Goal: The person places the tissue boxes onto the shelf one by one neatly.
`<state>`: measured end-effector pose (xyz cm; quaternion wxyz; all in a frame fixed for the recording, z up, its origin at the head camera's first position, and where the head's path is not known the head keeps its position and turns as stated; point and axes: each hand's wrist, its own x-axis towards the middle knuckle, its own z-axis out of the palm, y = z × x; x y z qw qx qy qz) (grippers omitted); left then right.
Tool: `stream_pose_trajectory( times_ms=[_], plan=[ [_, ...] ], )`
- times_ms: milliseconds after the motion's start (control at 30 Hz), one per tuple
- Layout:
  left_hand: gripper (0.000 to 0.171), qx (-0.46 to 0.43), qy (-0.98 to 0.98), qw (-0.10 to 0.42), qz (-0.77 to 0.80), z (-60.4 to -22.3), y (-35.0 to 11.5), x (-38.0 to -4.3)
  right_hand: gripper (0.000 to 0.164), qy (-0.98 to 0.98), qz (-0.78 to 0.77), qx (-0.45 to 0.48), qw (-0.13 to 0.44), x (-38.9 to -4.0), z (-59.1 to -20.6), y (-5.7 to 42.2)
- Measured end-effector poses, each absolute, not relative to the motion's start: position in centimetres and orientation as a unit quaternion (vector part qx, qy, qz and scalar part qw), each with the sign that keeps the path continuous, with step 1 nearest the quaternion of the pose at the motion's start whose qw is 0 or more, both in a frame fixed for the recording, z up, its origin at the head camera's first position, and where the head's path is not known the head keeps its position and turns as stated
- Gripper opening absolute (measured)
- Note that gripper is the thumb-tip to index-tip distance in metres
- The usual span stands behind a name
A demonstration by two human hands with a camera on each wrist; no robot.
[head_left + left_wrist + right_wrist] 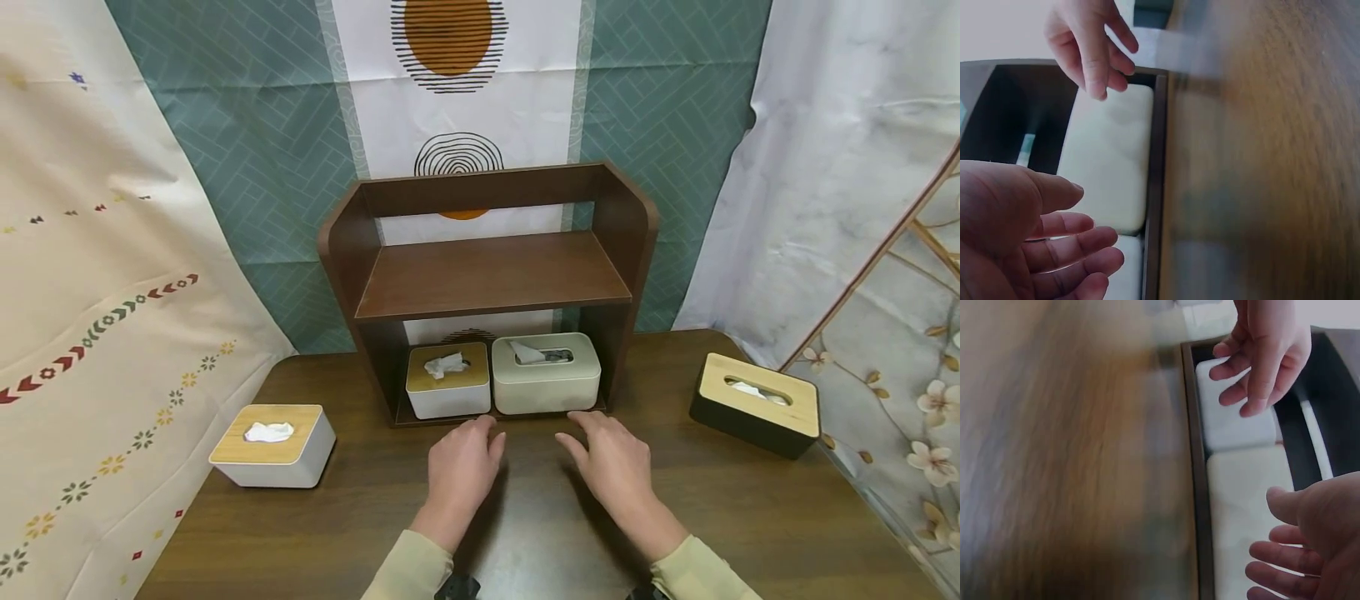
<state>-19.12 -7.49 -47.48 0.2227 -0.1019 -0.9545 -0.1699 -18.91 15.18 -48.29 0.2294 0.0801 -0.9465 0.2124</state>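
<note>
Both hands hover just in front of the lower shelf, holding nothing. My left hand is near the front of a white tissue box with a wooden lid; its fingers are loosely bent in the left wrist view. To its right, a cream tissue box stands beside the white one on the same shelf, a tissue poking from each slot. My right hand is before the cream box's right end, thumb apart from its relaxed fingers. In the right wrist view, a gap shows between the right hand's thumb and fingers.
A dark brown two-tier shelf stands at the back of the wooden table. On the left sits another white tissue box with a wooden lid. A black tissue box with a pale wooden lid lies angled at right. Patterned cloths hang behind.
</note>
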Motion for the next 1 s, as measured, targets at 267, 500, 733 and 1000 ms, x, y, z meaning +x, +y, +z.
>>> stream_pose_trajectory(
  times_ms=[267, 500, 733, 1000],
  plan=[
    [0.021, -0.085, -0.949, 0.244, -0.179, -46.5, -10.0, -18.1, 0.043, -0.944, 0.214, 0.113, 0.223, -18.5, -47.6, 12.0],
    [0.029, -0.064, -0.949, 0.241, -0.193, -45.7, -12.0, -16.7, 0.048, -0.935, 0.217, 0.154, 0.233, -18.2, -47.1, 9.2],
    [0.036, -0.050, -0.945, 0.257, -0.195, -45.2, -13.7, -15.7, 0.050, -0.925, 0.228, 0.195, 0.234, -18.0, -46.7, 6.8],
    [0.046, 0.002, -0.944, 0.260, -0.201, -43.9, -16.8, -15.2, 0.050, -0.916, 0.235, 0.249, 0.207, -17.9, -46.5, 4.6]
  ],
)
